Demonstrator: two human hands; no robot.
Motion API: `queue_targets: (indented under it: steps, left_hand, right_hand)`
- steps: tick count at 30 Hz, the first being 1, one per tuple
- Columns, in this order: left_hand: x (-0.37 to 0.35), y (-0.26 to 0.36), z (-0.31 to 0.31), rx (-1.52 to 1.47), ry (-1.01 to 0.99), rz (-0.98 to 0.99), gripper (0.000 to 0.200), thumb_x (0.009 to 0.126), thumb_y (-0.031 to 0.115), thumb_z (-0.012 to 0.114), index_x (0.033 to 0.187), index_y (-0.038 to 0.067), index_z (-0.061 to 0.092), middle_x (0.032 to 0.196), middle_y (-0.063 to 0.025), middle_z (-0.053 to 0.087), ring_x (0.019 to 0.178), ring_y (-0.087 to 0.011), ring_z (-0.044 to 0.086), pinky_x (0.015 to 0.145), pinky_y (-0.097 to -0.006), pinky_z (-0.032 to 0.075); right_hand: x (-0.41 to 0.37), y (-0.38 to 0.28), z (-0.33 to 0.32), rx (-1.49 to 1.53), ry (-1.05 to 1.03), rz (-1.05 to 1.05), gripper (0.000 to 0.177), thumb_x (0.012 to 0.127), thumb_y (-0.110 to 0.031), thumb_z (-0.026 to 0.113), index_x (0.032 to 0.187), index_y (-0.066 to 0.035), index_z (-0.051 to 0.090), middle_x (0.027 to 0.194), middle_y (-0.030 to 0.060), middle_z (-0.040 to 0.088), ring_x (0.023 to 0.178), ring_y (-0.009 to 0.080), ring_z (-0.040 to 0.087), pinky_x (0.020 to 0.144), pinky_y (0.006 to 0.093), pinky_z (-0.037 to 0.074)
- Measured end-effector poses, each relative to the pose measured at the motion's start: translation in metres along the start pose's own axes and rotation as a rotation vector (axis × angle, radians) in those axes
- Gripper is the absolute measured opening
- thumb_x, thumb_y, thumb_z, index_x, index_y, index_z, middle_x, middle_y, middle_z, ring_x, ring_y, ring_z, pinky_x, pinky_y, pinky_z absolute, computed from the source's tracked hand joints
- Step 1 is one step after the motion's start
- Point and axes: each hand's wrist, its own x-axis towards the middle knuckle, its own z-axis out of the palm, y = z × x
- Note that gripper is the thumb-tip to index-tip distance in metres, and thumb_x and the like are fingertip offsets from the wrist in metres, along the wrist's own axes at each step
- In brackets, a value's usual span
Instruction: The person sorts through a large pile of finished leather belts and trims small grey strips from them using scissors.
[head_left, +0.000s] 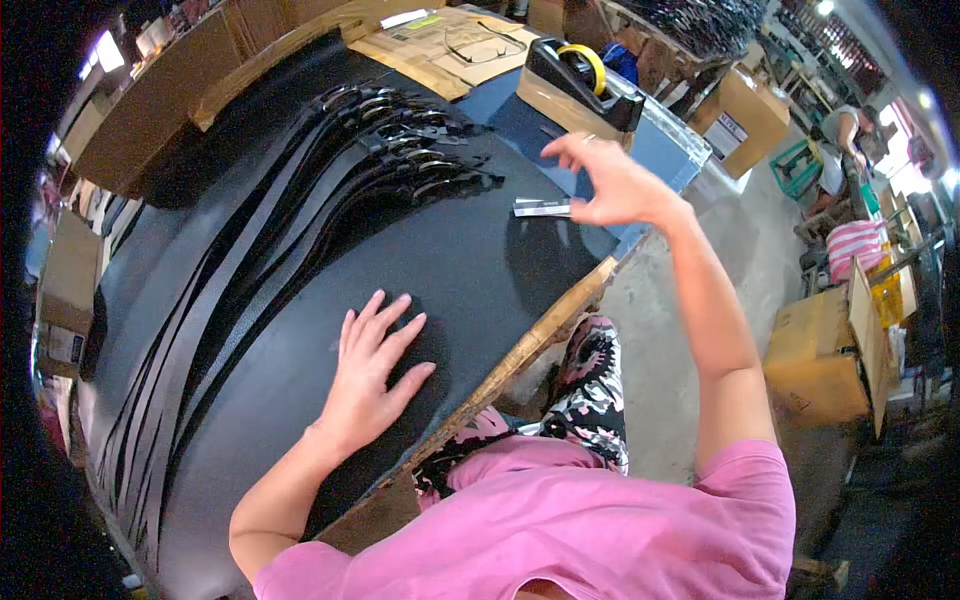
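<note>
My left hand point(375, 380) lies flat on the black table surface point(440, 260), its fingers spread and nothing under them that shows. My right hand point(610, 180) is raised over the table's right side, with thumb and forefinger curved wide apart. Close by its thumb tip is a small stack of silvery-white strips point(541, 208), which overlaps the thumb's edge in this view. A bundle of long black belts point(260, 240) runs across the table beyond my left hand. Their buckle ends point(420, 140) are gathered at the far side.
Behind my right hand stands a tape dispenser point(575, 85) with a yellow roll. Eyeglasses point(485, 42) lie on flattened cardboard point(440, 50). A wooden edge point(530, 350) borders the table near my legs. Open cartons point(825, 350) stand on the floor at right; another person point(850, 130) sits farther back.
</note>
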Motion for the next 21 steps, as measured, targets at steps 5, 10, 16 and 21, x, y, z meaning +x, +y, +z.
queue_targets:
  steps: [5,10,16,21]
  left_hand:
    - [0.004,0.032,-0.112,0.105,0.553,0.232,0.032,0.080,0.007,0.064,0.110,0.002,0.061,0.128,-0.0135,0.051,0.118,-0.0281,0.049,0.100,-0.0400,0.038]
    - [-0.008,0.094,-0.196,0.040,0.827,0.938,0.031,0.086,0.016,0.049,0.112,0.001,0.055,0.121,-0.0150,0.051,0.114,-0.0257,0.051,0.096,-0.0356,0.043]
    - [0.017,0.117,-0.182,-0.088,0.783,1.120,0.029,0.085,0.012,0.052,0.109,-0.001,0.058,0.115,-0.0145,0.056,0.109,-0.0251,0.054,0.095,-0.0346,0.043]
    - [0.028,0.121,-0.177,-0.090,0.787,1.094,0.027,0.084,0.009,0.054,0.107,-0.003,0.060,0.110,-0.0141,0.059,0.105,-0.0246,0.056,0.094,-0.0337,0.043]
  right_hand:
    - [-0.027,0.030,-0.026,-0.039,0.416,0.098,0.040,0.069,-0.001,0.060,0.108,-0.002,0.058,0.095,0.0097,0.061,0.090,0.0206,0.059,0.084,0.0306,0.047]
    - [-0.045,0.062,-0.022,-0.075,0.596,0.269,0.040,0.071,-0.003,0.063,0.110,-0.004,0.060,0.100,0.0097,0.062,0.093,0.0171,0.059,0.086,0.0309,0.048]
    - [-0.039,0.083,-0.009,0.082,0.711,0.333,0.052,0.071,-0.020,0.071,0.117,-0.001,0.054,0.098,0.0143,0.063,0.091,0.0218,0.061,0.082,0.0324,0.050]
    - [-0.039,0.083,-0.016,0.067,0.694,0.349,0.056,0.073,-0.022,0.072,0.121,-0.002,0.052,0.103,0.0147,0.061,0.097,0.0218,0.059,0.085,0.0328,0.049]
